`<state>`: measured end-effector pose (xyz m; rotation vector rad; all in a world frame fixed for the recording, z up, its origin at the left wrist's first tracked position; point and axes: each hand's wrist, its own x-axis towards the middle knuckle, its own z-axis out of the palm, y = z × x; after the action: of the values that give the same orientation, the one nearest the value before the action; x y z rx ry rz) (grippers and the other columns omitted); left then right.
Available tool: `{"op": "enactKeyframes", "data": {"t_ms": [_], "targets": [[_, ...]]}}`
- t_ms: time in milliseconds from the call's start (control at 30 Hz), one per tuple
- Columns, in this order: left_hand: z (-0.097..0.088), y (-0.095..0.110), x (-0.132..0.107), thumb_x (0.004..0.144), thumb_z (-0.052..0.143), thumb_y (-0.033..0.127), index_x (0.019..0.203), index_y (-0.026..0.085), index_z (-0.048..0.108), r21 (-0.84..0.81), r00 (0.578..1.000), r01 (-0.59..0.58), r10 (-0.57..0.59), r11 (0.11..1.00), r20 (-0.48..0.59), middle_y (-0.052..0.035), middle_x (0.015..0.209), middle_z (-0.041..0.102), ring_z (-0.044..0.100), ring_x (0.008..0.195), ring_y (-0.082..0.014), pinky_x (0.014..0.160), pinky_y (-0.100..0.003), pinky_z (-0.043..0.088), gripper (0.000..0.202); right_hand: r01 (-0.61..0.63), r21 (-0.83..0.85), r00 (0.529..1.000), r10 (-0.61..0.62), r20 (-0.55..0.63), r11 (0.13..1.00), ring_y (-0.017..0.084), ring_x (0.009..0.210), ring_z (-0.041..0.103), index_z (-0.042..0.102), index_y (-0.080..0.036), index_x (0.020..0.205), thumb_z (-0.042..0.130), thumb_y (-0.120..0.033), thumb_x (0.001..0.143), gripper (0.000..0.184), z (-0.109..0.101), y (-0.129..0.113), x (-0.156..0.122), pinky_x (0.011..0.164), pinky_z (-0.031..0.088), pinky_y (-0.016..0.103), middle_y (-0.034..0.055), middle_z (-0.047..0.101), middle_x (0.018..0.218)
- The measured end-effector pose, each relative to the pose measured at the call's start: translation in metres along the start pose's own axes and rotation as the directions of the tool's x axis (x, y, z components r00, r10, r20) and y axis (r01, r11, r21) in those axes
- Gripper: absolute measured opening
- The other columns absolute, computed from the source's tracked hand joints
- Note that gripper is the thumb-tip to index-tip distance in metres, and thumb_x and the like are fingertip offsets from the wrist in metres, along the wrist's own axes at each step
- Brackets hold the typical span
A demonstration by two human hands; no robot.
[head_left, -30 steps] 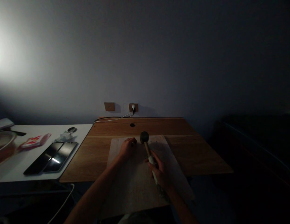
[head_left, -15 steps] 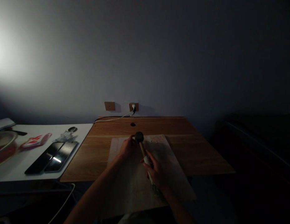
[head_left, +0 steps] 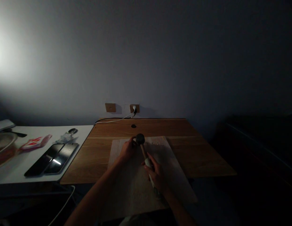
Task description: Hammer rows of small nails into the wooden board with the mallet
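My right hand (head_left: 155, 175) is closed round the wooden handle of a mallet (head_left: 143, 150) with a dark round head, which sits low over the far part of a pale board (head_left: 134, 185). My left hand (head_left: 127, 149) rests on the board just left of the mallet head, fingers curled and pinched on something too small to make out. The board lies on a brown wooden desk (head_left: 197, 157) and overhangs its near edge. The room is dim.
A white table (head_left: 16, 166) to the left carries two dark phones (head_left: 51, 158), a red and white packet (head_left: 34, 142), a bowl (head_left: 2, 141) and small items. Wall sockets (head_left: 134, 108) with a white cable sit behind the desk. Dark furniture stands at right.
The mallet head has swung left and down from beside my left hand to right against it. My right hand shifted slightly left. My left hand stayed in place.
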<state>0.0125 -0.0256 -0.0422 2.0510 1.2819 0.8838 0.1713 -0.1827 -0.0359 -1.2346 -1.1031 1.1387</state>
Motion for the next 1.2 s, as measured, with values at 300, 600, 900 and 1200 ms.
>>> {"op": "enactKeyframes", "data": {"t_ms": [300,600,900,1200], "targets": [[0.003,-0.004,0.003,0.083,0.061,0.005,0.133,0.018,0.060,0.056,0.999,0.033,-0.033,0.998,-0.002,-0.0045,0.089,0.078,0.073,0.078,-0.0193,0.070,-0.025,0.050,0.052,-0.004,-0.037,1.000,0.004,0.005,0.999,0.009,0.048,0.050,0.054,-0.022,0.149,0.066,-0.034,0.084,0.067,0.001,0.005,0.001,0.041,0.043,0.022,0.0014,0.072,0.095],[-0.004,0.025,-0.018,0.084,0.065,0.014,0.137,0.022,0.058,0.345,0.947,-0.319,0.307,0.882,0.090,-0.0128,0.138,0.058,0.065,0.111,-0.0240,0.097,-0.038,0.053,0.054,0.058,0.110,0.973,-0.032,-0.228,0.992,0.009,0.045,0.047,0.057,-0.023,0.144,0.070,-0.043,0.082,0.067,-0.019,-0.021,0.001,0.040,0.040,0.024,0.0034,0.074,0.099],[0.010,0.058,-0.037,0.098,0.054,0.008,0.109,0.018,0.070,0.306,0.639,-0.758,0.565,0.575,0.522,-0.0071,0.095,0.073,0.067,0.091,-0.0209,0.081,-0.030,0.051,0.022,0.075,-0.072,0.885,-0.100,-0.454,0.995,0.031,0.106,0.068,0.075,-0.023,0.118,0.072,-0.042,0.075,0.046,-0.047,-0.006,0.011,0.087,0.055,0.038,0.0058,0.077,0.106],[0.008,0.071,-0.033,0.098,0.061,0.014,0.108,0.016,0.072,0.398,0.634,-0.769,0.517,0.500,0.576,-0.0088,0.096,0.072,0.069,0.088,-0.0239,0.078,-0.033,0.053,0.015,0.092,-0.080,0.899,-0.117,-0.422,0.993,0.034,0.137,0.056,0.073,-0.024,0.127,0.073,-0.043,0.077,0.054,-0.045,0.000,0.012,0.114,0.043,0.048,0.0085,0.068,0.140]]}}
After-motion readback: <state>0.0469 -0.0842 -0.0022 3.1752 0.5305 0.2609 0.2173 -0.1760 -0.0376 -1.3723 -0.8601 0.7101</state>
